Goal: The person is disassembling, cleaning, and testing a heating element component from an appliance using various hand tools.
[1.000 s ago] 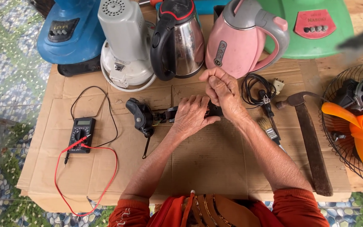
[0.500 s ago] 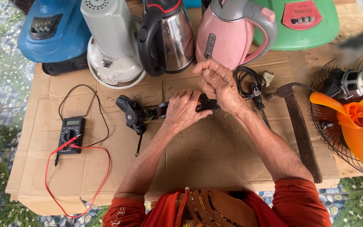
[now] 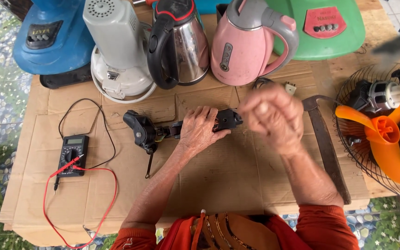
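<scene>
On the cardboard-covered surface [image 3: 218, 185], the left hand [image 3: 200, 132] presses flat over the middle of a black handle-like part [image 3: 144, 132], its fingers spread over the top rather than wrapped round it, pinning it to the cardboard. That part lies crosswise before the person: its bulkier end juts out to the left of the hand, with coloured wires showing at the joint, and its narrower end [image 3: 230, 119] pokes out on the right. The right hand [image 3: 271, 118] is raised just above and beside that narrower end, blurred, fingers curled together; whether it pinches anything small I cannot tell. It does not appear to touch the part.

By my reading the work is midway: the part is off whatever appliance it belongs to and looks partly opened, and the multimeter [image 3: 72, 153] with its red lead [image 3: 77, 203] sits well apart at the left, untouched, so any testing seems not yet done.

Behind stand a steel kettle [image 3: 179, 44], a pink kettle [image 3: 246, 41] and a white motor housing [image 3: 116, 51]. A fan [image 3: 380, 134] with an orange blade lies at the right, with a long knife [image 3: 327, 148] between it and the right hand.
</scene>
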